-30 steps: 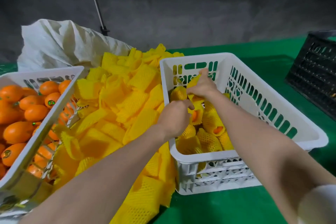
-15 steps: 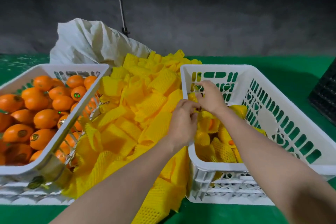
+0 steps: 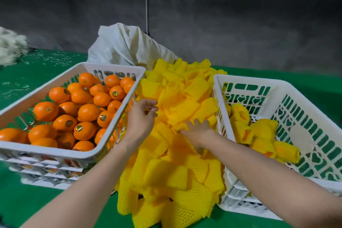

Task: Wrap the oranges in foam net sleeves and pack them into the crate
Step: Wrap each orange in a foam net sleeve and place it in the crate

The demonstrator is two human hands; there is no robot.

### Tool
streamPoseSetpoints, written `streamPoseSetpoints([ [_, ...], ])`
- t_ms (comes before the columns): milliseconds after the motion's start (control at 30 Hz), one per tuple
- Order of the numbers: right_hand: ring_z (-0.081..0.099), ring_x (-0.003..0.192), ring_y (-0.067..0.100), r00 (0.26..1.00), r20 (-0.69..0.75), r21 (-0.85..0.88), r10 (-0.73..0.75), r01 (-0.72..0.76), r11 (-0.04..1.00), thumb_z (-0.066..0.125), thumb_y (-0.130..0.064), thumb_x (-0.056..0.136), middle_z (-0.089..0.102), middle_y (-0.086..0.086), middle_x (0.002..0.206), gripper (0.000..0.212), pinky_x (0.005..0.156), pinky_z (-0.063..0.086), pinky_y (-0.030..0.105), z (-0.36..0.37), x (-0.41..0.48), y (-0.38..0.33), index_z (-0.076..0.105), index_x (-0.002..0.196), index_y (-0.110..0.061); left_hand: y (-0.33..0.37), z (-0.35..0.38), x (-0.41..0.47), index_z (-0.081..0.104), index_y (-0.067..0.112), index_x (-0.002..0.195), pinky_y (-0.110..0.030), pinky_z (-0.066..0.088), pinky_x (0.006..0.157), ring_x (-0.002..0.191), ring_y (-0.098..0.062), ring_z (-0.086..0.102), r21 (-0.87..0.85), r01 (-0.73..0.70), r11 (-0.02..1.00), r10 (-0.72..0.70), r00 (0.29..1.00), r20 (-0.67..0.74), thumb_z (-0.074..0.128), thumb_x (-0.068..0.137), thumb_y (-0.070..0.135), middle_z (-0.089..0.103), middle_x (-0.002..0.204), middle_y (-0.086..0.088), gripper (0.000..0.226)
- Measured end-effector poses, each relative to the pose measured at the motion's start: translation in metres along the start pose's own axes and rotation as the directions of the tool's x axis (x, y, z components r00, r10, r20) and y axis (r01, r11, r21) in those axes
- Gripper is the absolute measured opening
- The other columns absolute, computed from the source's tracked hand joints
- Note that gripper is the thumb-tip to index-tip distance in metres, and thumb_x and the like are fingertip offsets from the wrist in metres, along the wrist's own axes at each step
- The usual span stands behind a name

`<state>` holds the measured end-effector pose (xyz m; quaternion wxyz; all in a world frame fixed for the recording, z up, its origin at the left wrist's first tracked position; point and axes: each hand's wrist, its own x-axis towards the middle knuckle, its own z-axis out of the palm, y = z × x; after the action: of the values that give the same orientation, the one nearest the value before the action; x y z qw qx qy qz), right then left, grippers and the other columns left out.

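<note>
left hand (image 3: pixel 141 122), right hand (image 3: pixel 199 132) out of crate (image 3: pixel 259 81), now over foam sleeve pile (image 3: pixel 185 105)

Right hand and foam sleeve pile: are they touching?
Touching. Head view shows the right hand resting on the foam sleeve pile, fingertips under one sleeve.

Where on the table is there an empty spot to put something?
The green table is bare at the near left, in front of the crate of oranges, and behind the right crate. At the far left it has scraps. Between the crates it is crowded: the pile of foam sleeves fills the gap.
</note>
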<state>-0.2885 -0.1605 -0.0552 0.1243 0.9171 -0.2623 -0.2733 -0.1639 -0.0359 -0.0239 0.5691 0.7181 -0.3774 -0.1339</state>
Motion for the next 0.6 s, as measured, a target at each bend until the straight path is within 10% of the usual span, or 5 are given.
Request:
streamPoseSetpoints([
  [200,0.053,0.113,0.033,0.903,-0.414,0.295,0.116,0.012,0.956,0.047,-0.011,0.091,0.056,0.014,0.124,0.037,0.079,0.044,0.038,-0.030,-0.005,0.013,0.049,0.128,-0.016,-0.007,-0.037,-0.009,0.058,0.015,0.103,-0.045,0.052,0.084,0.101,-0.027,0.060,-0.041,0.064,0.997,-0.062,0.997,0.051,0.054,0.094,0.001,0.062,0.105,-0.009,0.018],
  [433,0.056,0.093,0.004,0.770,-0.619,0.749,0.152,0.522,0.408,0.058,0.002,0.088,0.059,0.007,0.113,0.031,0.074,0.042,0.011,-0.095,-0.039,-0.005,0.059,0.117,-0.007,0.005,-0.064,-0.001,0.042,0.013,0.138,-0.032,0.045,0.093,0.114,-0.011,0.048,-0.098,0.064,0.993,-0.035,0.960,0.277,0.070,0.084,0.011,0.051,0.121,0.004,0.062],
  [600,0.051,0.086,-0.019,0.735,-0.666,0.736,0.124,0.623,0.264,0.057,0.008,0.085,0.053,-0.016,0.110,0.045,0.066,0.038,0.003,-0.114,-0.042,-0.033,0.054,0.117,-0.024,0.004,-0.091,0.007,0.061,0.011,0.118,-0.045,0.053,0.091,0.103,-0.023,0.065,-0.137,0.126,0.982,-0.054,0.897,0.440,0.065,0.088,0.012,0.067,0.116,-0.009,0.031],
])
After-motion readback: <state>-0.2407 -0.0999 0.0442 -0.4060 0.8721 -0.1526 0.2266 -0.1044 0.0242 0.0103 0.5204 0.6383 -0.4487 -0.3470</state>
